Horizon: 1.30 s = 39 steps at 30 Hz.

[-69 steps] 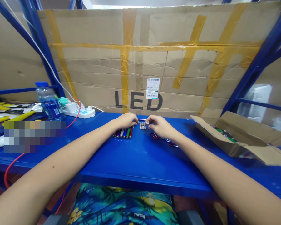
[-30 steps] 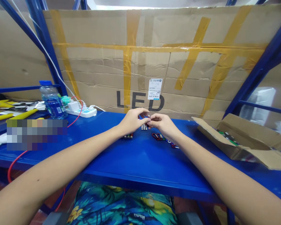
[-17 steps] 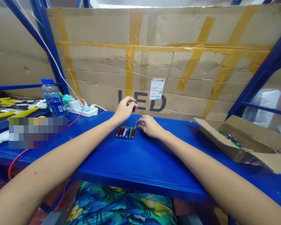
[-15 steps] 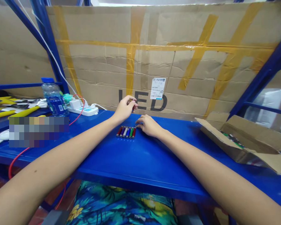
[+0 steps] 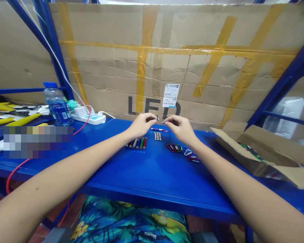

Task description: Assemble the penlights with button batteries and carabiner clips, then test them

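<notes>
My left hand [image 5: 144,124] is pinched closed, and a tiny silver piece shows at its fingertips. Facing it, a short gap away, my right hand [image 5: 180,127] pinches a small silvery piece that looks like a button cell. Below the fingers lies a shiny blue pen-like tube [image 5: 160,130] on the blue table. Just in front of that tube, silver button cells [image 5: 157,136] stand in a tight grid. Several coloured metal tubes [image 5: 137,143] lie side by side by my left wrist, which partly covers them. Coloured carabiners [image 5: 187,153] form a slanting row beside my right forearm.
An open cardboard box [image 5: 263,155] stands at the right with small items inside. At the left are a bottle [image 5: 57,104], a white power strip [image 5: 92,118] and a red cable [image 5: 22,167]. A large taped carton [image 5: 111,77] closes off the table's back.
My left hand has moved right and lower; the dark red tube seen in it no longer shows. My right hand has lifted right and away from the table, uncovering the cells, carabiners and blue tube.
</notes>
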Available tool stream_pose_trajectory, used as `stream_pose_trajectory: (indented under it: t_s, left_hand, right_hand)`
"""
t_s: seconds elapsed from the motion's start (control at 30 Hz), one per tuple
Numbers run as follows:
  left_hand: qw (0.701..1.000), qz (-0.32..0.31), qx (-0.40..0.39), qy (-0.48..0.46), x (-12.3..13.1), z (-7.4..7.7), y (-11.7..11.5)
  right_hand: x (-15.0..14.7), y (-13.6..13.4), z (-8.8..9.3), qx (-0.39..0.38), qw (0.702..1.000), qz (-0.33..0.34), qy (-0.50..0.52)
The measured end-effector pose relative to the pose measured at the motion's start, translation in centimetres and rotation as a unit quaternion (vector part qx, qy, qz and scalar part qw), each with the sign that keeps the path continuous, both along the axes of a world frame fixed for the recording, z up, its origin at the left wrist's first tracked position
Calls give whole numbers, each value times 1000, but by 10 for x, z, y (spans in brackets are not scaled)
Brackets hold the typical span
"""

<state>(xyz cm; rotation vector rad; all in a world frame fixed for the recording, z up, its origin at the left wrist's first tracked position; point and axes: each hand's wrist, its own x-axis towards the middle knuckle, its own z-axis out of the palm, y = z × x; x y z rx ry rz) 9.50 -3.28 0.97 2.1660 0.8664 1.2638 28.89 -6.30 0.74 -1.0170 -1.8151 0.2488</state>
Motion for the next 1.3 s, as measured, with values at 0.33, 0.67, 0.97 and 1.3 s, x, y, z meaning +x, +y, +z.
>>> stream_pose_trajectory:
  t_s: [0.33, 0.67, 0.97, 1.3]
  left_hand:
    - [992, -44, 71, 94, 3, -3, -17]
    - [979, -1, 128, 161, 3, 0, -22]
    - [952, 19, 176, 250, 1, -2, -14]
    - [962, -4, 185, 202, 0, 0, -23]
  right_hand:
    - [1, -4, 1, -15, 999, 35, 8]
    - [0, -9, 3, -75, 994, 78, 3]
    - [-1, -10, 7, -170, 973, 139, 67]
    - [2, -11, 6, -77, 993, 85, -31]
